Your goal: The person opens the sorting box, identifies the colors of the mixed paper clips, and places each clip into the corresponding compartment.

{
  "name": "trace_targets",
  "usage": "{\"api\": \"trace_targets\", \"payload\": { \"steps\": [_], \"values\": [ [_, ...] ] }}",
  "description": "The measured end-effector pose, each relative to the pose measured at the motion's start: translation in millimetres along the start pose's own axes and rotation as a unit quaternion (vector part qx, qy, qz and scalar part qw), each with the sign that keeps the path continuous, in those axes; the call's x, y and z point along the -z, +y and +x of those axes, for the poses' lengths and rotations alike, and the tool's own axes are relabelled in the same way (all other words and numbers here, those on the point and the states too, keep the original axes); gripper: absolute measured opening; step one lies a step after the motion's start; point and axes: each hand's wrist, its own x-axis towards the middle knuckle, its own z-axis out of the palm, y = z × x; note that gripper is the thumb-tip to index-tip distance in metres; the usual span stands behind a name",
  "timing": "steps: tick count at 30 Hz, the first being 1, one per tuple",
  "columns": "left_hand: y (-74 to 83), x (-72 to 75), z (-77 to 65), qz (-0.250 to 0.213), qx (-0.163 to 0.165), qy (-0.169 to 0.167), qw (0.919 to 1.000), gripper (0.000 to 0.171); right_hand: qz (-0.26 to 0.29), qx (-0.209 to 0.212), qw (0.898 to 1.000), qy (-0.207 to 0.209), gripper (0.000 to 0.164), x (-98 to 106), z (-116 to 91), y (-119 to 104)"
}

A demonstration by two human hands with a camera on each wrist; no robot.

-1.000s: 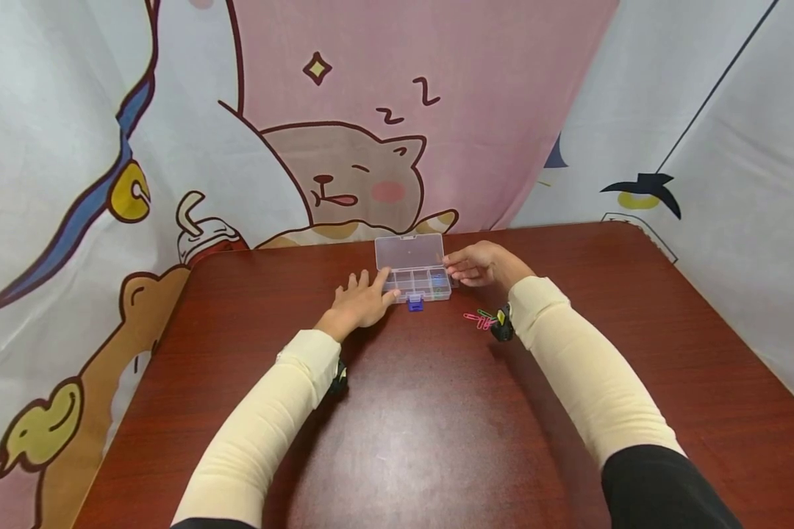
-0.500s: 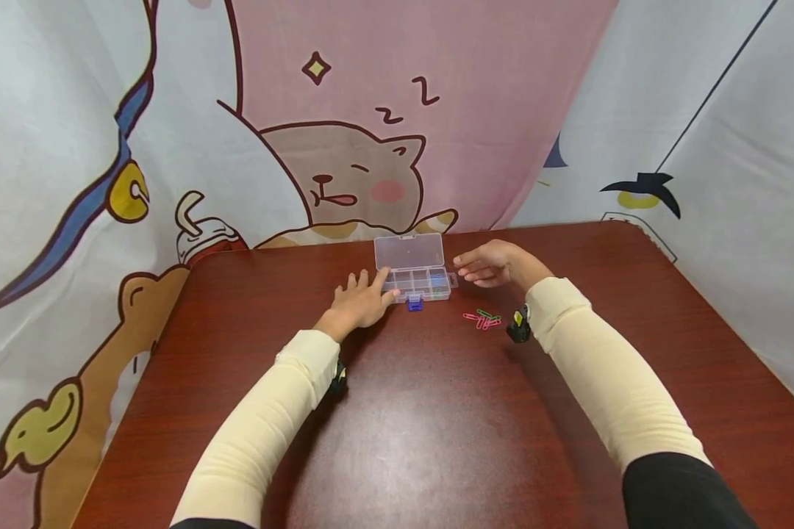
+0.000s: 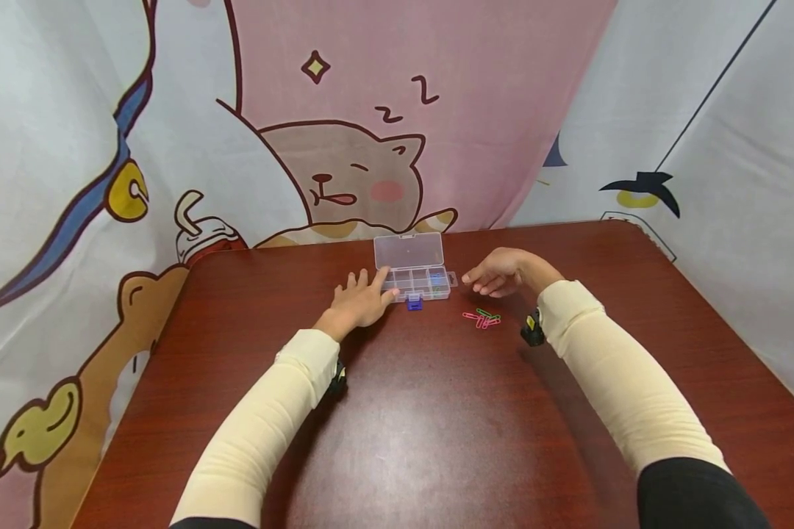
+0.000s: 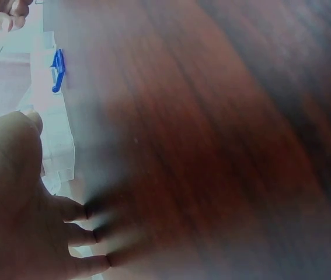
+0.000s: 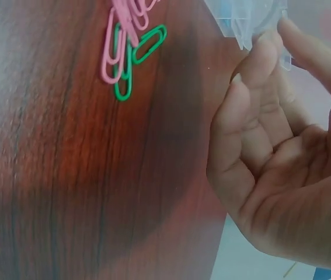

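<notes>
A clear plastic compartment box [image 3: 403, 283] stands at the back of the table with its lid [image 3: 409, 252] raised. Its right-hand compartments hold small blue clips [image 3: 437, 278] at the rear and something green in front. My left hand [image 3: 360, 300] rests at the box's left end, fingers spread, thumb and index finger at its edge. To the right of the box hovers my right hand [image 3: 498, 272], fingers loosely bent, nothing seen between thumb and fingertips. Just in front of it lies a small pile of pink and green paper clips [image 3: 482, 320].
A blue latch [image 3: 414, 303] hangs from the front of the box, and a clear hanging tab [image 3: 453, 279] sticks out on its right. Behind the brown table [image 3: 397, 411] hangs a cartoon-printed cloth [image 3: 370, 169].
My right hand has moved away from the box's right end, rightward and slightly toward me, uncovering the tab and the paper clips. The left hand has stayed put.
</notes>
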Motion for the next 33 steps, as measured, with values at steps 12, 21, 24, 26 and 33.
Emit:
{"api": "trace_targets", "payload": {
  "steps": [12, 21, 24, 26, 33],
  "values": [
    [0.8, 0.5, -0.3, -0.006, 0.006, -0.006, 0.9999, 0.063, -0.096, -0.023, 0.995, -0.033, 0.033, -7, -3, 1],
    [1.9, 2.8, -2.1, -0.005, 0.001, -0.005, 1.0000, 0.063, -0.152, -0.029, 0.987, -0.041, 0.025, -14, -3, 5],
    [1.5, 1.8, -1.7, -0.006, 0.002, -0.005, 1.0000, 0.063, -0.163, -0.032, 0.985, -0.035, 0.023, -18, -2, 7],
    [0.9, 1.2, -1.3, -0.007, 0.001, -0.007, 1.0000, 0.063, -0.169, -0.032, 0.985, -0.029, 0.023, -20, -2, 7],
    [0.6, 0.9, -2.0, -0.006, 0.003, -0.001, 1.0000, 0.063, -0.210, -0.027, 0.977, -0.004, 0.025, -29, -2, 4]
  ]
}}
